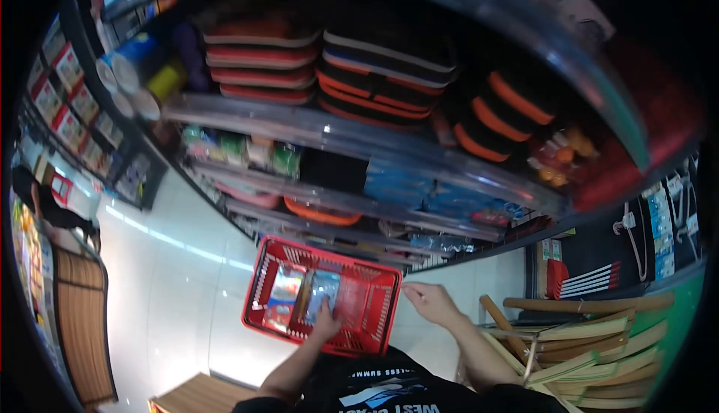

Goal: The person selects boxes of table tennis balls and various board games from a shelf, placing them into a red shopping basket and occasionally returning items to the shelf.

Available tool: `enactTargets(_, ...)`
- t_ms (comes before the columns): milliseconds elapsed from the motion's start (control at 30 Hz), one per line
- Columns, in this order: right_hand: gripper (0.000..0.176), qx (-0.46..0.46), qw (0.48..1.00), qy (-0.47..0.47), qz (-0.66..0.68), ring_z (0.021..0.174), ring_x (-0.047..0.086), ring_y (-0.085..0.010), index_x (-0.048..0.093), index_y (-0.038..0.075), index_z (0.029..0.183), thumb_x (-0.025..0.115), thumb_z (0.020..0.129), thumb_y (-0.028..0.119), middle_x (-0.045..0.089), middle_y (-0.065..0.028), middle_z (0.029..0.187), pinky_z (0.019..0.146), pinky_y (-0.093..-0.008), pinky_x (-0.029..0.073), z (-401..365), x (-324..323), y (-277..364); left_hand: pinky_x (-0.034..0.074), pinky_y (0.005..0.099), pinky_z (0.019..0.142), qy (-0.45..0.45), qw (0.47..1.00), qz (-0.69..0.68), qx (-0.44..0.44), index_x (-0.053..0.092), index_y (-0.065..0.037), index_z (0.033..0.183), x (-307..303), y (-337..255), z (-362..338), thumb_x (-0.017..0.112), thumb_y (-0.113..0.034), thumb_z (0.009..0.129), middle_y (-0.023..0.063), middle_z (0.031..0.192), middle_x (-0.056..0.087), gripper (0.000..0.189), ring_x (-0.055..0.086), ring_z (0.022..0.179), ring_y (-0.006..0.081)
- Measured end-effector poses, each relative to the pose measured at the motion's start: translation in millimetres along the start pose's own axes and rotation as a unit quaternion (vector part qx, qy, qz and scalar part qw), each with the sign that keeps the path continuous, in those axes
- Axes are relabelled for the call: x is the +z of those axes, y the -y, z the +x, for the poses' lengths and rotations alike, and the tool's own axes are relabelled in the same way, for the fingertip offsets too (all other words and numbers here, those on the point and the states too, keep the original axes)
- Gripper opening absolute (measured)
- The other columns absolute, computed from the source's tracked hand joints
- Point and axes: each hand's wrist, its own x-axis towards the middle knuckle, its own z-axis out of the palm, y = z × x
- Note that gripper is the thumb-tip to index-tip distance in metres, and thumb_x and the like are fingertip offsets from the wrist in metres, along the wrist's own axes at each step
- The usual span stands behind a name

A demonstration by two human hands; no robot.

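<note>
A red shopping basket is in front of my body, low in the head view. My left hand reaches over its near side, fingers closed at the edge of a clear, bluish plastic packet inside. Part of that grip is blurred. Left of the packet lies another shiny, colourful package, its kind not clear. My right hand is just outside the basket's right side, its fingers curled with nothing visible in them.
Ahead stands a shelf unit stacked with black-and-orange items and packaged goods. Wooden slatted pieces lie at lower right, below white hangers. Another person stands at far left beside a wood-panelled counter. Pale floor shows between.
</note>
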Motion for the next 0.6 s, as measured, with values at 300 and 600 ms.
enactTargets(300, 0.016, -0.434, 0.858, -0.26, -0.087, 0.082, 0.069, -0.0261, 0.066, -0.003, 0.098, 0.063, 0.088, 0.009, 0.07, -0.015, 0.089, 0.075, -0.0304, 0.054, 20, -195, 248, 0.051, 0.0409, 0.089, 0.088, 0.991, -0.002, 0.104, 0.031, 0.003, 0.141, -33, -40, -16, 0.07, -0.032, 0.083, 0.0317, 0.134, 0.045, 0.079, 0.063, 0.106, 0.0371)
enactTargets(600, 0.037, -0.367, 0.773, -0.393, -0.337, 0.115, 0.058, -0.0349, 0.061, 0.005, 0.123, 0.054, 0.092, 0.024, 0.063, -0.0182, 0.12, 0.099, -0.0389, 0.045, 159, -346, 368, 0.051, 0.0382, 0.088, 0.08, 0.993, -0.035, 0.085, 0.035, 0.001, 0.141, -65, -79, -26, 0.066, -0.038, 0.087, 0.0285, 0.133, 0.05, 0.074, 0.066, 0.101, 0.0314)
